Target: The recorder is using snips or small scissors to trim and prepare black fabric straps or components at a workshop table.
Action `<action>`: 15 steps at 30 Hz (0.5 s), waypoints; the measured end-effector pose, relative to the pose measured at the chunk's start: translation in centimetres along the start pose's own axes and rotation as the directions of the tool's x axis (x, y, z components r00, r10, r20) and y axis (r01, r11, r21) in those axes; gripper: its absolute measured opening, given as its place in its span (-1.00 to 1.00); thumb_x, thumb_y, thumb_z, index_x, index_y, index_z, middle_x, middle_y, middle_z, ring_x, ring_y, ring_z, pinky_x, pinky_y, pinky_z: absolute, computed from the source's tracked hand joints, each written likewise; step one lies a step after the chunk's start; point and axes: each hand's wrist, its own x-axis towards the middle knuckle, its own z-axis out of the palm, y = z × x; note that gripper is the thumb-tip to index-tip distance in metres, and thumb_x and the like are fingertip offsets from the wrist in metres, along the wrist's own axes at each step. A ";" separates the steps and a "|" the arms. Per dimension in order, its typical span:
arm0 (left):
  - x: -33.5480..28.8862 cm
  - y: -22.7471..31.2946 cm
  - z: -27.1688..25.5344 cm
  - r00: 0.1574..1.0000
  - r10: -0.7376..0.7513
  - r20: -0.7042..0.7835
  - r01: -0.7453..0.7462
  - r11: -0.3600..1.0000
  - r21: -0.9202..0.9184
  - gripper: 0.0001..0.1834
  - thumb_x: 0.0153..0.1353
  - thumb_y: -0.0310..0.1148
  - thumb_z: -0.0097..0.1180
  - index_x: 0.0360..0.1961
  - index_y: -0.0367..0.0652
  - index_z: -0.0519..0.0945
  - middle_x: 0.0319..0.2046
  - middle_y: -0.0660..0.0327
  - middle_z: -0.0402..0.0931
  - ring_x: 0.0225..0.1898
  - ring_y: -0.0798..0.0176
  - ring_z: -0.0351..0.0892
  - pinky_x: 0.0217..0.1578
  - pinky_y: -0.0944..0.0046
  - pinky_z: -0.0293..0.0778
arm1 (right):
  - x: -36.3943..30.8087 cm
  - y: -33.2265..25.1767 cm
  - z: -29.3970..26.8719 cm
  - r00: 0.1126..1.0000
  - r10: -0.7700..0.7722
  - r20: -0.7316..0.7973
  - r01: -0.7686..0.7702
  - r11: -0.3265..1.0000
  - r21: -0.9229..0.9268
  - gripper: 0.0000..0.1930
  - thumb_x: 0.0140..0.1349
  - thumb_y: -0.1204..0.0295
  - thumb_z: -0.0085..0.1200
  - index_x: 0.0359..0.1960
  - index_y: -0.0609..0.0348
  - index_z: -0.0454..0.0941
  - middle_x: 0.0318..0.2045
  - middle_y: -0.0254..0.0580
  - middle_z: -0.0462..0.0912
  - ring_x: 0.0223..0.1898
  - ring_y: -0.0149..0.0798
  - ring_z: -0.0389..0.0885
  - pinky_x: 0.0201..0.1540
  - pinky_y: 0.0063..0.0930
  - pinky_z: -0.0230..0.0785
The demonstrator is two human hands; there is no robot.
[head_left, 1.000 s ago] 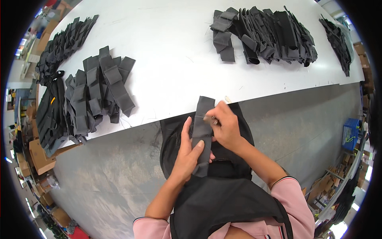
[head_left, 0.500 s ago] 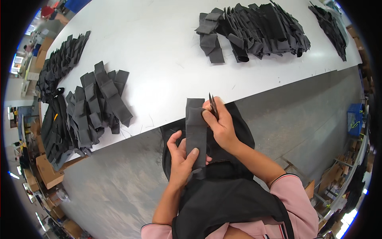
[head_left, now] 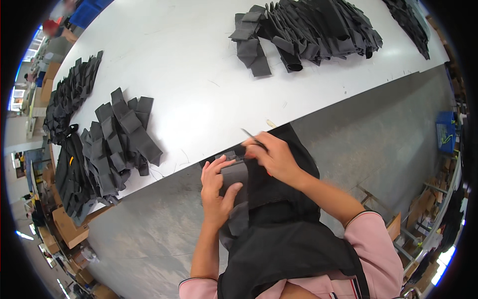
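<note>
Grey fabric strip [head_left: 239,175] over black apron [head_left: 298,244], held in loosely spread left hand [head_left: 215,194]; dark pointed tool [head_left: 255,139] gripped in right hand [head_left: 275,157]. Looks like trimming; probably calls next for steady tension.

No lettering, label, number or sign can be read.

Strip [head_left: 238,174] over lap [head_left: 279,197]; fabric piles [head_left: 323,32] on table [head_left: 199,65], left and right.

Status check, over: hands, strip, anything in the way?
Left hand on grey strip, partly covering it. Right hand gripping dark pointed tool, close by. Fabric pile on table, apart from both hands.
</note>
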 end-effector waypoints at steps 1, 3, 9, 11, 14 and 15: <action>-0.3 -0.1 0.2 0.993 -0.112 -0.048 0.103 0.981 -0.162 -0.69 0.09 -0.25 0.22 -0.28 -0.30 0.54 -0.01 0.10 0.50 0.20 -0.03 0.31 0.26 -0.12 0.00 | -1.1 -0.1 -0.4 0.996 -0.074 -0.042 0.069 0.992 -0.104 -0.81 0.22 0.51 0.04 -0.15 0.28 0.52 -0.48 -0.30 0.55 -0.52 -0.52 0.48 -0.46 -0.65 0.33; -0.5 0.2 0.1 0.966 -0.252 -0.057 0.221 0.920 -0.324 -0.63 0.15 -0.18 0.15 -0.10 -0.22 0.56 -0.01 0.15 0.49 0.21 0.04 0.30 0.28 -0.09 -0.04 | -3.2 -2.1 -1.0 0.994 -0.108 -0.027 0.099 0.967 -0.234 -0.75 0.15 0.50 0.13 -0.12 0.23 0.51 -0.47 -0.27 0.56 -0.52 -0.48 0.51 -0.46 -0.64 0.34; 0.0 0.1 0.6 0.974 -0.226 -0.019 0.205 0.913 -0.354 -0.58 0.22 -0.04 0.07 -0.12 -0.19 0.56 0.04 0.23 0.46 0.30 0.04 0.17 0.31 -0.11 -0.21 | -4.5 -3.5 -2.4 0.962 -0.263 0.072 0.267 0.859 -0.437 -0.70 -0.03 0.49 0.24 -0.21 0.10 0.50 -0.47 -0.31 0.59 -0.46 -0.26 0.59 -0.43 -0.42 0.32; 0.1 0.0 0.5 0.977 -0.213 -0.011 0.196 0.918 -0.345 -0.58 0.22 -0.03 0.07 -0.14 -0.18 0.56 0.05 0.23 0.46 0.31 0.02 0.14 0.30 -0.13 -0.24 | -4.3 -3.7 -2.5 0.953 -0.295 0.075 0.297 0.847 -0.441 -0.72 -0.02 0.49 0.23 -0.22 0.10 0.51 -0.47 -0.31 0.60 -0.46 -0.25 0.59 -0.43 -0.42 0.33; 0.2 0.0 0.5 0.981 -0.196 0.001 0.185 0.921 -0.343 -0.60 0.22 -0.03 0.06 -0.18 -0.17 0.56 0.07 0.23 0.44 0.34 0.00 0.09 0.30 -0.16 -0.28 | -4.1 -3.1 -2.5 0.946 -0.316 0.069 0.316 0.856 -0.409 -0.75 -0.01 0.49 0.22 -0.25 0.09 0.52 -0.46 -0.31 0.61 -0.46 -0.24 0.59 -0.43 -0.42 0.33; 0.2 0.0 0.4 0.981 -0.193 0.001 0.181 0.921 -0.345 -0.60 0.22 -0.02 0.06 -0.19 -0.16 0.56 0.08 0.23 0.44 0.35 -0.02 0.07 0.30 -0.17 -0.30 | -4.0 -2.8 -2.4 0.949 -0.310 0.064 0.311 0.876 -0.368 -0.77 -0.01 0.48 0.22 -0.26 0.09 0.53 -0.45 -0.31 0.61 -0.46 -0.23 0.59 -0.44 -0.42 0.33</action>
